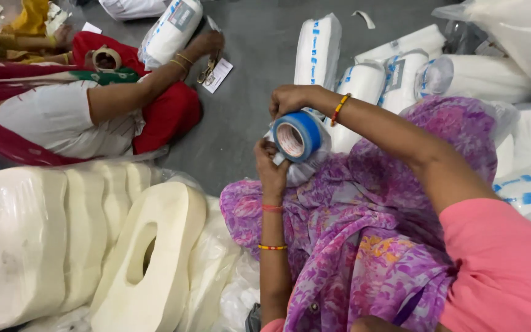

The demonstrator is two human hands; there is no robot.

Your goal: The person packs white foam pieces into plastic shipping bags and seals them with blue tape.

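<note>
Blue tape roll (299, 136) held above lap, pressed against plastic-wrapped white bundle (302, 169). Right hand (288, 100) closed on roll's top edge; left hand (271, 166) grips roll's lower left side and bundle (fingers curled tight). Beyond grip: more wrapped white rolls (364, 80) on grey floor (250, 98). Left of grip: cream foam rings (149, 258) in clear plastic. Farther left: co-worker's hand (210, 42) holding scissors (206, 72).

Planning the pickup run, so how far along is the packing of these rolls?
Done: several wrapped white rolls lie taped on the floor. In hand: the right hand and left hand work blue tape on one bagged roll. Left: cream foam rolls lie unwrapped.
</note>
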